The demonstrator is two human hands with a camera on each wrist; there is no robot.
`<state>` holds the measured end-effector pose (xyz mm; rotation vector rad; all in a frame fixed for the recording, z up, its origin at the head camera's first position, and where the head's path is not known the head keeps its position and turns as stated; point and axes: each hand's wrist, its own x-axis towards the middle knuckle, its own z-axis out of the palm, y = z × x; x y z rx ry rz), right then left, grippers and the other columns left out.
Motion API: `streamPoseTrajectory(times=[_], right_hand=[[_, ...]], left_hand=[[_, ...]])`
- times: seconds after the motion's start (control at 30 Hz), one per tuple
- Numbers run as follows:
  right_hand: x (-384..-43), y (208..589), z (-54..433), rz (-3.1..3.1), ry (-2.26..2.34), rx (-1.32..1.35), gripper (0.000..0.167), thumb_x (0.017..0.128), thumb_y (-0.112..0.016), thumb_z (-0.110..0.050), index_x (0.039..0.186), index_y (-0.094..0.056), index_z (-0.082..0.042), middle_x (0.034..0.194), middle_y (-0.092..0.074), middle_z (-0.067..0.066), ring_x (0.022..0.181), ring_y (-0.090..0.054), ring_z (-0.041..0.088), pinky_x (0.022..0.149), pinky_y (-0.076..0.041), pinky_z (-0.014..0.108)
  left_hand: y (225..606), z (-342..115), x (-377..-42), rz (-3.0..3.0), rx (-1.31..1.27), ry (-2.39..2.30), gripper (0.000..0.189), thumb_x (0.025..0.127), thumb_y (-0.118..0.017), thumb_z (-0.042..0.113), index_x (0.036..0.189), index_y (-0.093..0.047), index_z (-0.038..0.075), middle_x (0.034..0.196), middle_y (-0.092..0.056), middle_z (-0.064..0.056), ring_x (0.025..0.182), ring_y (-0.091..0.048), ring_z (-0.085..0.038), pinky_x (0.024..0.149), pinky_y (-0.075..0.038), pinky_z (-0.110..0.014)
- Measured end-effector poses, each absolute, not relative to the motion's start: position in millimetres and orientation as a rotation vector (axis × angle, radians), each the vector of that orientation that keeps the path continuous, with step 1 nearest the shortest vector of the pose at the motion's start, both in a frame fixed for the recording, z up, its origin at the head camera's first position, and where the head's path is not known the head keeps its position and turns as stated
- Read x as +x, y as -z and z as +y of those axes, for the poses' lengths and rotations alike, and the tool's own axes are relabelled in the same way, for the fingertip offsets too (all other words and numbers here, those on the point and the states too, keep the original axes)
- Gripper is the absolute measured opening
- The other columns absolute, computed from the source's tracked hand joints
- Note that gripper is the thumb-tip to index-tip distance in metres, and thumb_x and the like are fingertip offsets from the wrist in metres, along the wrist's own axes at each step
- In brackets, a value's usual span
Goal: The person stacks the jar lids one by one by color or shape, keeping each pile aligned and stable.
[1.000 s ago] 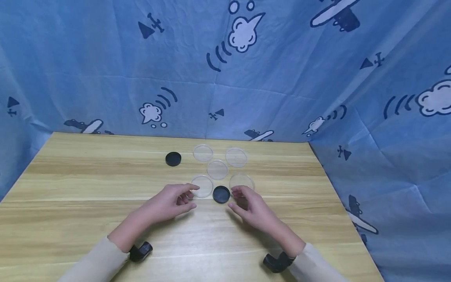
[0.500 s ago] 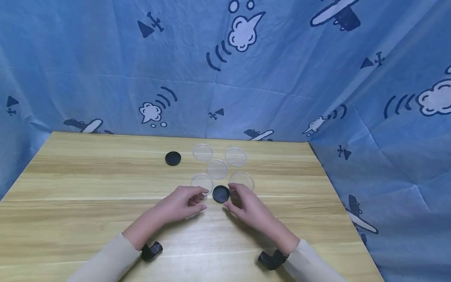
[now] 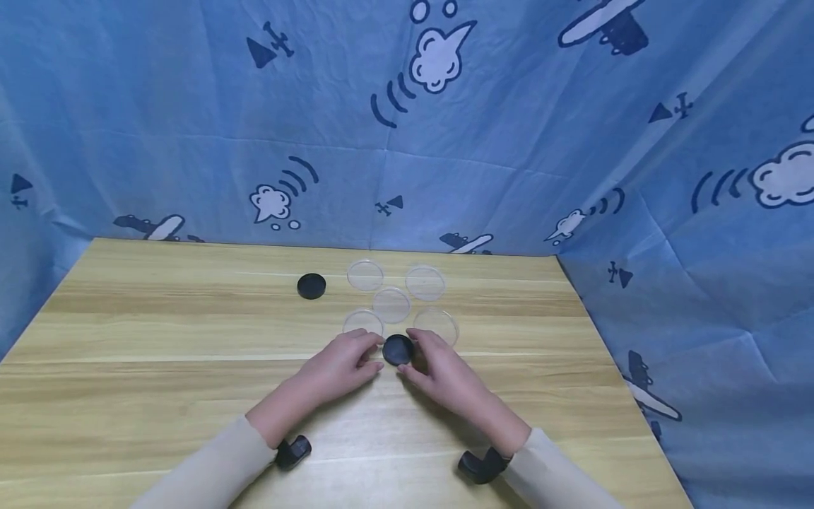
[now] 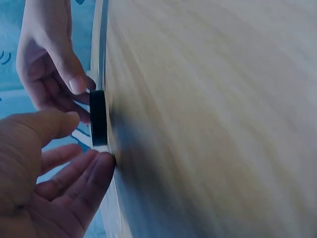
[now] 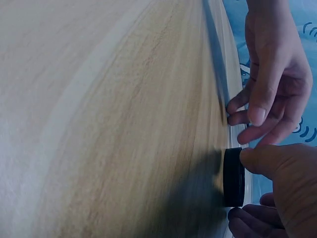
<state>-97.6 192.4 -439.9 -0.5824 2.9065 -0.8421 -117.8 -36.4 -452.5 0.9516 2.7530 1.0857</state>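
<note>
A shallow black round lid (image 3: 398,350) sits between the two hands near the middle of the wooden table. My right hand (image 3: 445,371) pinches it from the right; in the right wrist view the thumb meets one edge of the lid (image 5: 234,177) and the fingers the opposite edge. On the lid's left side is my left hand (image 3: 343,364), thumb and fingers loosely bent and apart, fingertips close to the rim and nothing between them. The left wrist view shows the lid (image 4: 98,118) edge-on, with the right hand (image 4: 49,59) beyond it.
A second black round lid (image 3: 311,286) lies farther back on the left. Several clear round discs, among them a middle one (image 3: 391,305) and one at the back right (image 3: 425,283), lie just beyond the hands. Blue patterned cloth (image 3: 331,127) hangs behind the table (image 3: 159,318).
My left hand has moved right, up to the lid's left side. My right hand has shifted slightly left and its thumb and fingers have come onto the lid. The other pieces stay put.
</note>
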Motion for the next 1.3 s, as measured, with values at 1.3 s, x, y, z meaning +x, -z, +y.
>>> streamPoseTrajectory(times=[1.3], right_hand=[[-118, 448, 198, 2.896, 0.683, -0.754, 0.057, 0.093, -0.081, -0.027, 0.141, -0.06, -0.005, 0.13, -0.068, 0.009, 0.121, -0.065, 0.022, 0.104, -0.055, 0.042]], left_hand=[[453, -6, -132, 2.753, 0.873, -0.915, 0.045, 0.09, -0.082, 0.015, 0.128, -0.066, -0.003, 0.109, -0.062, -0.012, 0.094, -0.054, -0.018, 0.081, -0.051, -0.034]])
